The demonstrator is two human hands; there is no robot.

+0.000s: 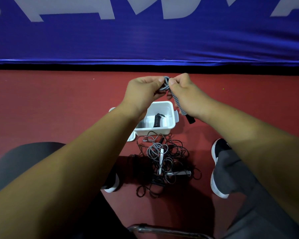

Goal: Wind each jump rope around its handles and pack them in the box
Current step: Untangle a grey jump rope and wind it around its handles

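I hold a grey jump rope wound tightly around its black handles, up in front of me above the box. My left hand pinches the loose grey rope end at the top of the bundle. My right hand grips the wound bundle and pinches the same end. Below them a white plastic box stands on the red floor with one wound black jump rope inside. A tangled pile of black and grey ropes with a white handle lies in front of the box.
A white lid lies partly under the box's left side. My two feet in black shoes flank the pile. A blue banner runs along the far edge of the floor. A metal chair bar shows at the bottom.
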